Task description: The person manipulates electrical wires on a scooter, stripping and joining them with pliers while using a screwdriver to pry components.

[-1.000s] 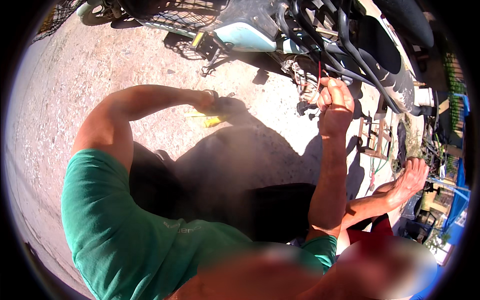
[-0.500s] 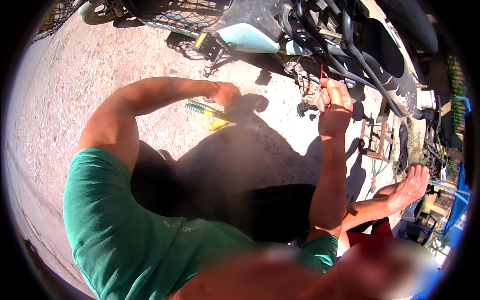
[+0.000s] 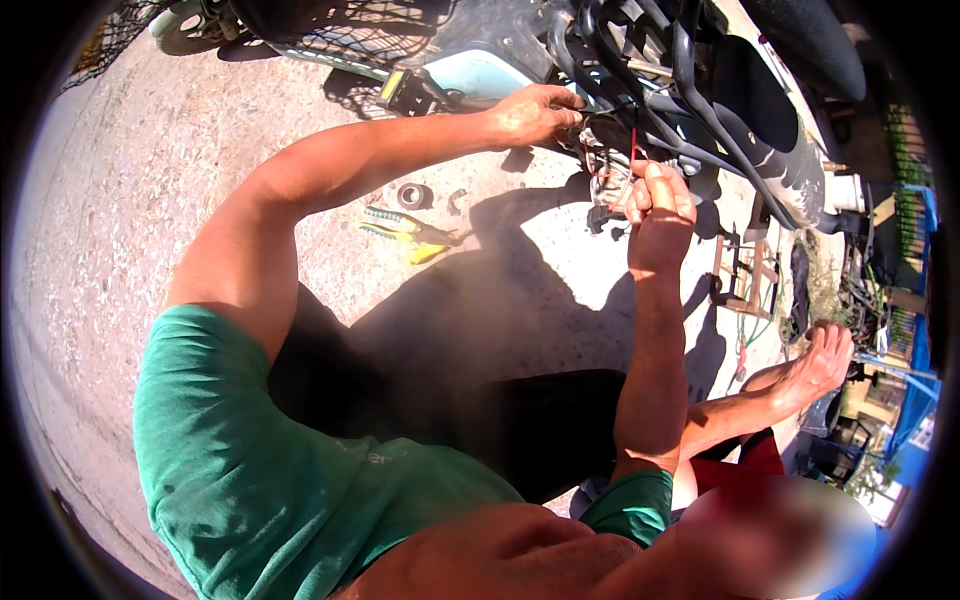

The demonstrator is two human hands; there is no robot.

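A scooter with a pale blue panel [image 3: 478, 72] and black tube bars [image 3: 684, 70] stands across the top. My right hand [image 3: 662, 205] is closed, pinching a thin red wire [image 3: 634, 142] that runs up into the frame. Loose pale wires [image 3: 603, 180] hang beside it, with a dark connector [image 3: 603, 218] below. My left hand [image 3: 535, 115] reaches to the scooter's lower side, its fingers curled at the edge; what they hold is hidden. On the ground nearer me lie a tool with green and yellow handles [image 3: 385, 228], a dark ring-shaped roll [image 3: 411, 195] and a small curved piece [image 3: 456, 201].
A yellow piece [image 3: 428, 252] lies by the tool. Another person's bare forearm and hand [image 3: 822, 360] come in at the right. A small wooden stool frame [image 3: 748, 275] and a white container [image 3: 845, 194] stand to the right. A pedal-like part [image 3: 400, 90] juts from the scooter.
My left hand has gone from the ground near the roll up and right to the scooter's side, uncovering the roll and the curved piece. My right hand still pinches the red wire.
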